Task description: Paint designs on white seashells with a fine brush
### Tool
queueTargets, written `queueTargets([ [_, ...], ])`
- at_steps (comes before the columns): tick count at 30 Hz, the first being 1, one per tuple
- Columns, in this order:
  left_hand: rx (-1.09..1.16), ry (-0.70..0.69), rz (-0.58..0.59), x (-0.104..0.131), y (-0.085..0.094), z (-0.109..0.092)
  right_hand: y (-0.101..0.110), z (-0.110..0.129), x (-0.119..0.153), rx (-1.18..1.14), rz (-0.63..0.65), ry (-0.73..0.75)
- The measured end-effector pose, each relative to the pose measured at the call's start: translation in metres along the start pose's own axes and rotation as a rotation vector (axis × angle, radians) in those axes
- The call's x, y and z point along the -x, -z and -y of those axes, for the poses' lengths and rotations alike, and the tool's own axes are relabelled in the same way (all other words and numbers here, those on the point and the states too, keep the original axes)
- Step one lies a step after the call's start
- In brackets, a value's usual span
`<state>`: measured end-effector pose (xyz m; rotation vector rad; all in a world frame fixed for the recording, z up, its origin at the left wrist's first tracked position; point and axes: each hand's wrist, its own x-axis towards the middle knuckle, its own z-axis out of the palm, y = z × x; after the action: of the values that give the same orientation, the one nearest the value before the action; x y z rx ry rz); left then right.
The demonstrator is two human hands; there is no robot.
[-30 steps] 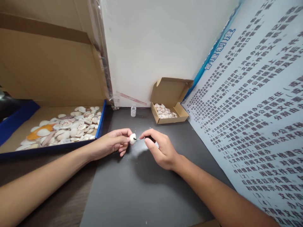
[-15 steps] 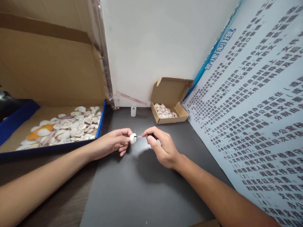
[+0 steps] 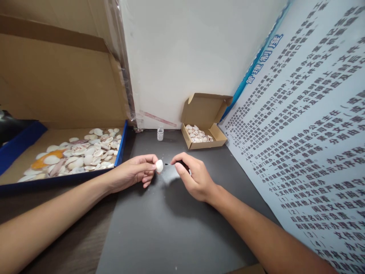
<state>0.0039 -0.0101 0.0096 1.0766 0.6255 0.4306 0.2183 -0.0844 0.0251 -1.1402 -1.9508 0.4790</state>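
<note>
Between thumb and fingers, my left hand pinches a small white shell, held above the dark mat. Facing it from the right, my right hand is closed around a thin tool with a black tip; most of its handle is hidden by the fingers. A small gap separates the tip from the shell. Behind the hands stands a small clear bottle with a label.
At the left, a large blue-edged box holds many shells and an orange piece. A small open cardboard box with shells stands at the back right. A printed poster covers the right side; a white wall rises behind.
The shell has turned in my left hand, from its hollow side to its rounded outer side. The tool's black tip, earlier at the shell, is now slightly apart from it.
</note>
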Motion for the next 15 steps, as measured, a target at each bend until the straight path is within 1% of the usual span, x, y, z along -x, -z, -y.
queueTargets([
  [2,-0.001,0.002,0.007,-0.0003,0.0003,0.0001,0.0001,0.0006,0.0003,-0.032,0.001,0.037],
  [4,0.000,0.008,0.010,-0.0005,0.0008,0.0005,0.0000,0.0016,0.0006,-0.051,0.039,0.067],
  [6,0.002,0.010,0.008,-0.0005,0.0013,0.0009,0.0001,0.0024,0.0008,-0.019,0.060,0.050],
  [8,0.002,0.007,0.000,-0.0003,0.0013,0.0011,0.0004,0.0029,0.0008,0.013,0.042,0.026],
  [10,0.001,0.007,-0.001,-0.0002,0.0011,0.0010,0.0009,0.0033,0.0009,0.001,0.022,0.045],
  [13,0.000,0.015,0.004,-0.0001,0.0011,0.0007,0.0011,0.0042,0.0007,-0.013,0.062,0.079],
  [15,0.000,0.013,0.006,-0.0003,0.0016,0.0009,0.0011,0.0047,0.0004,0.030,0.074,0.049],
])
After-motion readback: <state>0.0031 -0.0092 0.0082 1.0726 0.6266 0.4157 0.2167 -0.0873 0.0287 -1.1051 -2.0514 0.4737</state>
